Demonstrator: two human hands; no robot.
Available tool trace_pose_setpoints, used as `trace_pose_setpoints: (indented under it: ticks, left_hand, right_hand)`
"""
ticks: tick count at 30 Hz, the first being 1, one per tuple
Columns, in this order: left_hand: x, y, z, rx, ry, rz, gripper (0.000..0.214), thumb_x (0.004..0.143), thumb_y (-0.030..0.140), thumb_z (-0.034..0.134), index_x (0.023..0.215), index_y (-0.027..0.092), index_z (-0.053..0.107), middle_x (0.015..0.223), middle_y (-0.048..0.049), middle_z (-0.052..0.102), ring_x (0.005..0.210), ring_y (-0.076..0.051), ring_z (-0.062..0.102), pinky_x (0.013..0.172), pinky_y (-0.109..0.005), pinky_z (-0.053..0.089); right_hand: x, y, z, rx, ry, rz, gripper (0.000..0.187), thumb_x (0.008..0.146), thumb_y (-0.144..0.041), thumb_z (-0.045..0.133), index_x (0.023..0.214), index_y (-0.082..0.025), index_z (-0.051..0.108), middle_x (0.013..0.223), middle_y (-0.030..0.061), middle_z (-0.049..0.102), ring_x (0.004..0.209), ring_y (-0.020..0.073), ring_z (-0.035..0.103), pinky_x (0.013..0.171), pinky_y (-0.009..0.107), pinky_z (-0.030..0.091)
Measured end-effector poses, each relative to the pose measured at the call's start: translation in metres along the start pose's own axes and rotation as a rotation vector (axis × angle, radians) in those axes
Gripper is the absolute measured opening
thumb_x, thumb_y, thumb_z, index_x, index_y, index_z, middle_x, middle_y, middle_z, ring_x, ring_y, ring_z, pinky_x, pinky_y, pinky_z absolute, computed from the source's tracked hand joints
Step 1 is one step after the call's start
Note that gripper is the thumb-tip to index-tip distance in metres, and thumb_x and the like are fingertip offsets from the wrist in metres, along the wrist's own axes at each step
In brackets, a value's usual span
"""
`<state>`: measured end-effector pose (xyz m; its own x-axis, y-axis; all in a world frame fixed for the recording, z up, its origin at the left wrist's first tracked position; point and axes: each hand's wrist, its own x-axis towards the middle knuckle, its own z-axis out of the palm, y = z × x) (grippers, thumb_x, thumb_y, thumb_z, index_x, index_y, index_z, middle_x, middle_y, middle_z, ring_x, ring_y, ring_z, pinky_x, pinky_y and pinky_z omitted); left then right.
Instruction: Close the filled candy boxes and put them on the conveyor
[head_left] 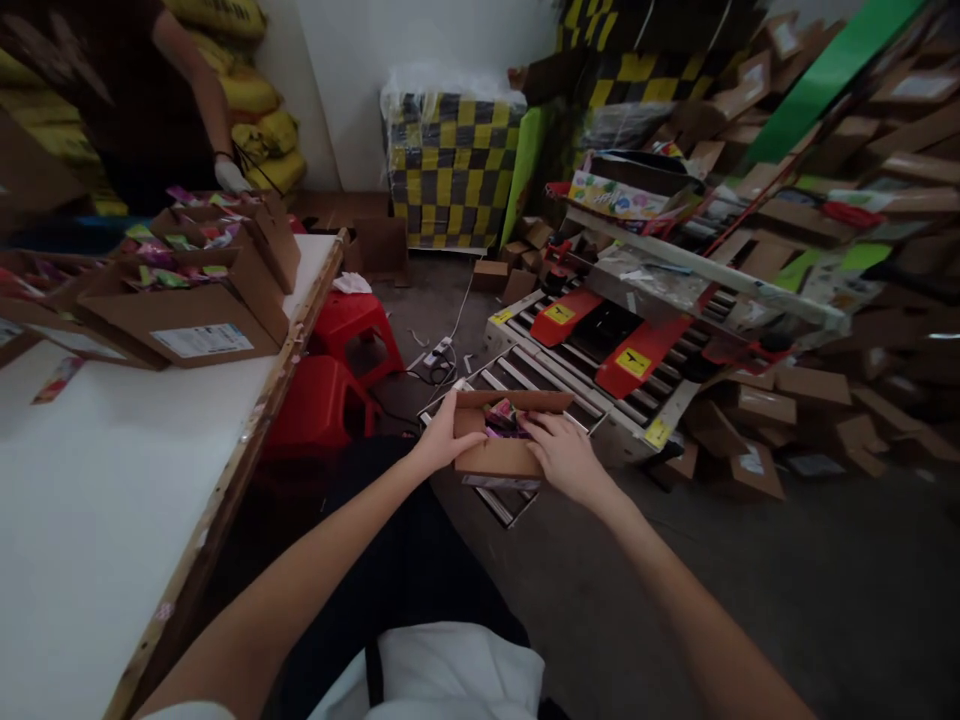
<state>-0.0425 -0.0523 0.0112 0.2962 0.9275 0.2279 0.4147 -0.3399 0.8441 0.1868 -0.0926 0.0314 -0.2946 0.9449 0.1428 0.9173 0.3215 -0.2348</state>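
Observation:
A small cardboard box (495, 461) with raised flaps rests over the roller conveyor (491, 505) in front of me. Small pink and purple packets (504, 412) lie inside it. My left hand (441, 440) grips the box's left side, its thumb bent over the near rim. On the right side is my right hand (561, 450), its fingers reaching over the edge against the packets and its thumb near the front wall. Part of the box's right wall is hidden behind that hand.
On the left, a white table (150, 480) carries several cardboard boxes (199, 318) of packets; a gloved person (180, 90) stands behind. Red stools (315, 405) stand beside it. Right of the box is a taping machine (630, 345), with heaped cartons (757, 470) beyond. A power strip (439, 350) lies on the floor.

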Motion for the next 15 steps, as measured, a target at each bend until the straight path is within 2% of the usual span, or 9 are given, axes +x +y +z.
trace_pose_setpoints:
  ticks: [3,5,8,10,11,12,13,15]
  left_hand:
    - [-0.003,-0.003,0.003,-0.022,0.042,0.040,0.057,0.075,0.035,0.068,0.123,0.015,0.043,0.118,-0.0130,0.057,0.111,-0.026,0.054,0.097,-0.040,0.042]
    - [-0.006,-0.003,0.005,0.020,0.068,0.128,0.036,0.079,0.034,0.065,0.107,0.017,0.052,0.109,-0.0103,0.061,0.103,-0.024,0.056,0.093,-0.039,0.044]
    - [-0.008,-0.003,0.004,0.105,0.036,0.269,0.018,0.083,0.036,0.062,0.085,0.019,0.056,0.102,-0.0079,0.064,0.099,-0.022,0.056,0.089,-0.037,0.044]
    - [-0.010,-0.003,0.002,0.173,0.010,0.301,0.022,0.083,0.039,0.062,0.075,0.019,0.056,0.100,-0.0073,0.066,0.096,-0.022,0.056,0.087,-0.037,0.044]
    - [-0.012,-0.002,0.002,0.208,0.007,0.303,0.024,0.082,0.040,0.062,0.071,0.019,0.056,0.099,-0.0073,0.066,0.095,-0.022,0.055,0.087,-0.038,0.043]
    - [-0.015,-0.001,0.002,0.244,0.010,0.300,0.026,0.083,0.041,0.061,0.069,0.019,0.056,0.098,-0.0074,0.067,0.093,-0.022,0.055,0.086,-0.038,0.043]
    - [-0.019,0.002,0.003,0.274,0.025,0.288,0.027,0.084,0.041,0.059,0.068,0.019,0.056,0.097,-0.0075,0.067,0.092,-0.022,0.054,0.085,-0.039,0.043]
    - [-0.030,0.010,0.009,0.302,0.086,0.231,0.027,0.089,0.037,0.052,0.069,0.019,0.058,0.096,-0.0074,0.068,0.092,-0.022,0.053,0.085,-0.040,0.042]
  right_hand:
    - [0.009,0.008,0.002,0.069,-0.023,-0.062,0.034,0.093,-0.030,0.037,0.115,-0.025,0.063,0.120,0.0069,0.060,0.113,0.0261,0.049,0.096,0.045,0.039]
    - [0.010,0.014,0.005,0.129,0.040,-0.075,0.033,0.093,-0.034,0.038,0.105,-0.022,0.066,0.108,0.0084,0.064,0.107,0.0256,0.052,0.096,0.044,0.040]
    - [0.001,0.015,0.013,0.135,0.305,0.041,0.029,0.091,-0.040,0.043,0.098,-0.021,0.065,0.094,0.0087,0.065,0.098,0.0261,0.055,0.101,0.049,0.035]
    - [-0.009,0.003,0.019,0.098,0.500,0.165,0.033,0.089,-0.046,0.048,0.107,-0.021,0.060,0.102,0.0117,0.063,0.106,0.0289,0.053,0.105,0.054,0.028]
    - [-0.014,-0.006,0.023,0.090,0.553,0.208,0.041,0.088,-0.049,0.048,0.116,-0.020,0.056,0.112,0.0144,0.060,0.114,0.0309,0.049,0.106,0.055,0.025]
    - [-0.019,-0.016,0.027,0.097,0.552,0.218,0.051,0.088,-0.051,0.047,0.126,-0.018,0.049,0.123,0.0170,0.055,0.122,0.0329,0.044,0.106,0.056,0.023]
    - [-0.022,-0.026,0.030,0.115,0.497,0.192,0.060,0.089,-0.054,0.044,0.136,-0.017,0.039,0.133,0.0188,0.047,0.128,0.0346,0.037,0.107,0.057,0.021]
    - [-0.025,-0.040,0.035,0.166,0.302,0.078,0.073,0.089,-0.058,0.038,0.146,-0.016,0.021,0.147,0.0194,0.031,0.136,0.0363,0.026,0.107,0.059,0.018]
